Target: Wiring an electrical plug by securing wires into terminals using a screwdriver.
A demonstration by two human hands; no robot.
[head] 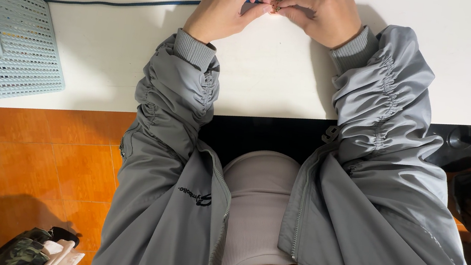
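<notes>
Across the far half of the view runs a broad white flat table top (pixel 107 57), and everything else sits against it. Toward its left end, at the near edge, stands a pale blue perforated plastic basket (pixel 24 46), its contents mostly cut off by the frame. From the basket's far corner a thin dark blue cable (pixel 119 2) lies along the table toward the middle of the far edge. There both grey-sleeved arms meet: the left hand (pixel 227 2) and the right hand (pixel 322 10) rest on the table top, fingertips drawn together. Pinched between them is a small coppery-brown metal part (pixel 276 3), held just above the white surface where the cable ends. Both hands are closed on it in a fingertip pinch, left from one side, right from the other. It looks shiny and ribbed, mostly hidden by the fingers, too small to tell its long axis or which way it points.
</notes>
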